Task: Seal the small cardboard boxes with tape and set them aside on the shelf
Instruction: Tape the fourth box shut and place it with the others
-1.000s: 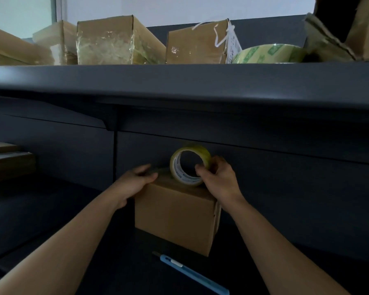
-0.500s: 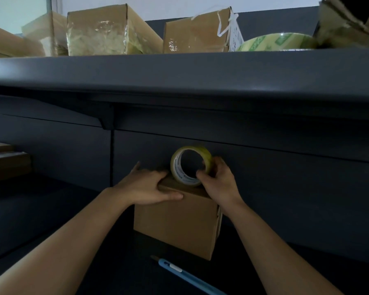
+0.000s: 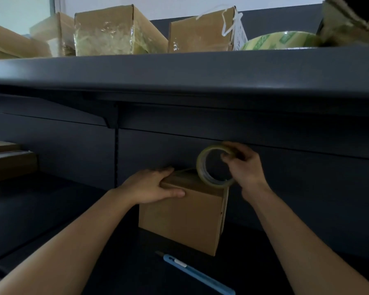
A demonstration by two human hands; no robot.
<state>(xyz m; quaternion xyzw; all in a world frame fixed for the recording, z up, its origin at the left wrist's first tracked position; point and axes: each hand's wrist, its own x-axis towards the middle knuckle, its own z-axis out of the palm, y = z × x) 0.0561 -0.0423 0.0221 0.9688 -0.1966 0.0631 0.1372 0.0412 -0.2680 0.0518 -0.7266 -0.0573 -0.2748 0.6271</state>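
The upper shelf overhangs the cardboard box, and the back panel stands close behind it. The left hand and the tape roll held by the right hand occupy its top. A blue knife lies just in front. Leftward, the lower shelf runs open to 2 stacked flat boxes, well apart.
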